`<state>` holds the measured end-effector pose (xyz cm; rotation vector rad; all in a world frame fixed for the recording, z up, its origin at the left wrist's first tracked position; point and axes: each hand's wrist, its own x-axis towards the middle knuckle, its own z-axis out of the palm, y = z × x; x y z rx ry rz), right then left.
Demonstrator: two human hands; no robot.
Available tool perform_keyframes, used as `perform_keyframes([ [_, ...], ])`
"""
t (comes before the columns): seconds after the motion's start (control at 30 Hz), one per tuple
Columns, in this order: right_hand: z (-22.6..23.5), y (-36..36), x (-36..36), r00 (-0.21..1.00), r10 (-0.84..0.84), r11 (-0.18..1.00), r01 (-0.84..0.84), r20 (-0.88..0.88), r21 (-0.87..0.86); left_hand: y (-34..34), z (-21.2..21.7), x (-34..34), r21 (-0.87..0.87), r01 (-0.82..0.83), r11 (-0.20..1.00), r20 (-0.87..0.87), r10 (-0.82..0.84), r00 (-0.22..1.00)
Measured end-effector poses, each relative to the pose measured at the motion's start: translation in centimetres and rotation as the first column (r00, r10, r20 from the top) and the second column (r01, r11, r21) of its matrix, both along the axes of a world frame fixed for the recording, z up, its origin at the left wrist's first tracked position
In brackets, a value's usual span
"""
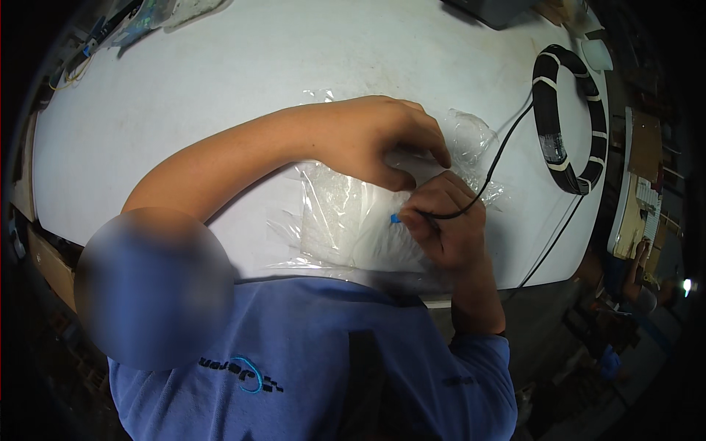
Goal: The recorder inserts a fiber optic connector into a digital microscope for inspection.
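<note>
A clear plastic bag (323, 220) with white, soft-looking contents lies on the white table in front of my body. My left hand (386, 140) reaches across its upper part, fingers curved and apart from the thumb, with nothing visible in its grasp. To its lower right, my right hand (450, 220) is closed in a pinch on a thin black cable (489, 176). The cable's small blue end (396, 218) pokes out past the fingers, just over the bag. My left thumb points toward the right hand's knuckles. The fingers' undersides are hidden.
A black cable coil (546, 110), bound with pale ties, rests at the table's right side. The cable runs from it, and another length hangs over the near right edge. Plastic bags (151, 20) lie far left; a dark box (489, 9) stands at the back. Another person's arm (638, 268) shows far right.
</note>
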<state>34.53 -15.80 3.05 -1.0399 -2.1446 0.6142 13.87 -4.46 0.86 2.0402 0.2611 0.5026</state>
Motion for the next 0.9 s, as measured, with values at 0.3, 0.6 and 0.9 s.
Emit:
perform_keyframes([
  [0.3, 0.2, 0.1, -0.2, 1.000, 0.008, 0.999, -0.008, -0.013, -0.038, 0.2, -0.2, -0.3, -0.073, -0.061, 0.995, -0.065, 0.056, 0.996],
  [0.6, 0.0, 0.1, -0.3, 0.997, -0.038, 0.997, 0.033, -0.071, -0.069, 0.3, -0.4, -0.2, -0.095, -0.068, 0.993, -0.033, 0.065, 0.997],
  [0.9, 0.3, 0.1, -0.2, 0.998, -0.005, 0.996, -0.001, -0.066, -0.091, 0.4, -0.6, -0.1, -0.106, -0.098, 0.989, 0.004, 0.099, 0.995],
])
